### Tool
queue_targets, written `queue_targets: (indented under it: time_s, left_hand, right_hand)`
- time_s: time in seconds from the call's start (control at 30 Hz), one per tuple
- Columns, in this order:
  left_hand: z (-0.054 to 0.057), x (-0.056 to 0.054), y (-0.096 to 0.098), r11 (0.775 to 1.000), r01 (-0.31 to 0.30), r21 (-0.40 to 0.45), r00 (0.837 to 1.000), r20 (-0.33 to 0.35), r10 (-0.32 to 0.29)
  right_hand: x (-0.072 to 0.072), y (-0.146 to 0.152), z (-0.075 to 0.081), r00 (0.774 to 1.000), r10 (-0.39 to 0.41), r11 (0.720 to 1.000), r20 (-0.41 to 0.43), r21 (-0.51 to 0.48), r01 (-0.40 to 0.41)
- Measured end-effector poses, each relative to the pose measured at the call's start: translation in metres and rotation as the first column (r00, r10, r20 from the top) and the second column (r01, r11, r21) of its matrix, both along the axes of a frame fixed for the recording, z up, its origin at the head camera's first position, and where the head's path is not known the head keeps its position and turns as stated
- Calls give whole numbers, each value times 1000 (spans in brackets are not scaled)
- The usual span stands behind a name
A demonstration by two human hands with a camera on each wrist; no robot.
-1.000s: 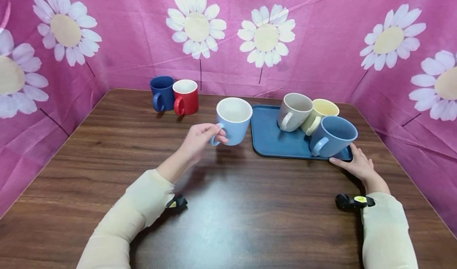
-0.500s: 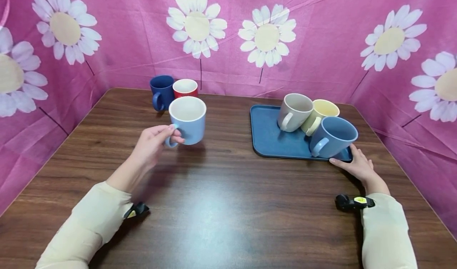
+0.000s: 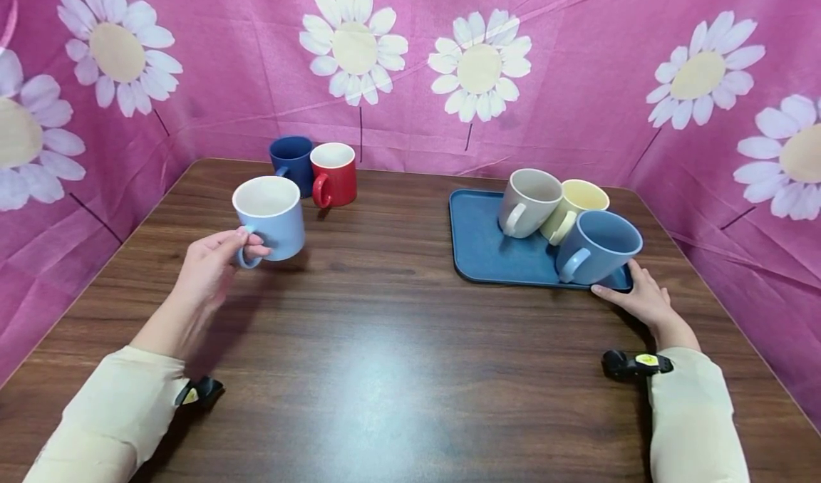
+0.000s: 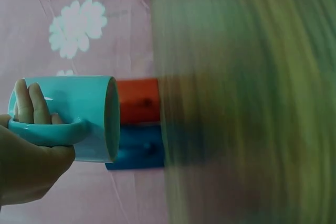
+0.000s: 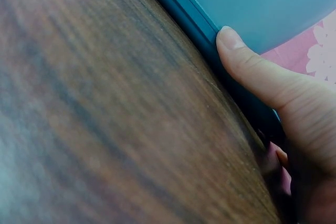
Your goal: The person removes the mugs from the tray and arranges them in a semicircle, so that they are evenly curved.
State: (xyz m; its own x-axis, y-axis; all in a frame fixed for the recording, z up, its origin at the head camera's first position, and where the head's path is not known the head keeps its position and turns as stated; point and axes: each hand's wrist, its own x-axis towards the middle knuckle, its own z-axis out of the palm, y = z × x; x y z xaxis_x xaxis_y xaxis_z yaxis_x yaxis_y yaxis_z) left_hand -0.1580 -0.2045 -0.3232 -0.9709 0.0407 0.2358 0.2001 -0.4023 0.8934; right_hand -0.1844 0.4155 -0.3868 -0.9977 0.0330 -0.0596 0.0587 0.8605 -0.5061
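By its handle, my left hand (image 3: 212,262) grips a light blue mug (image 3: 282,230) with a white inside, held upright above the left part of the table. The left wrist view shows fingers through the handle of the same mug (image 4: 94,103). At the right, my right hand (image 3: 644,298) holds the near right corner of a dark blue tray (image 3: 487,255). In the right wrist view the thumb (image 5: 231,40) lies on the tray's rim. On the tray stand a grey mug (image 3: 531,201), a pale yellow mug (image 3: 586,198) and a greyish-blue mug (image 3: 603,248).
At the back left, a dark blue mug (image 3: 291,157) and a red mug (image 3: 340,177) stand side by side on the wooden table (image 3: 410,369). Behind the table hangs a pink cloth (image 3: 410,41) with large white daisies. The tray sits toward the back right.
My left hand has carried the light blue mug leftward, from beside the tray, past the red mug, to the front of the dark blue mug. The right hand and tray have stayed put.
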Motion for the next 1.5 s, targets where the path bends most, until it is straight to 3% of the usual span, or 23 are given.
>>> queue_targets:
  time_s: [0.13, 0.47, 0.7, 0.93, 1.13, 1.3, 1.5]
  left_hand:
    - [-3, -5, -13, 997, -26, 75, 1000, 2, 26]
    - [-3, -23, -39, 976, -96, 198, 993, 82, 81]
    - [-7, -48, -50, 970, -172, 170, 981, 121, 152]
    - [-1, -68, -48, 971, -162, 177, 971, 203, 125]
    - [-6, -86, -47, 966, -218, 140, 948, 265, 176]
    - [-10, -99, -49, 948, -267, 171, 924, 325, 202]
    - [-17, -113, -53, 937, -318, 141, 904, 344, 255]
  right_hand:
    - [0, -1, 1, 1000, 0, 1000, -2, 0, 0]
    - [1, -1, 2, 1000, 5, 1000, 1, -3, -5]
    - [0, -1, 2, 1000, 3, 1000, -3, 2, -3]
    - [0, -1, 2, 1000, -1, 1000, 5, -2, 1]
    - [2, -1, 1, 1000, -3, 1000, 14, -9, 3]
    - [2, -2, 1, 1000, 0, 1000, 12, -6, 0]
    - [1, -2, 2, 1000, 2, 1000, -4, -4, -2]
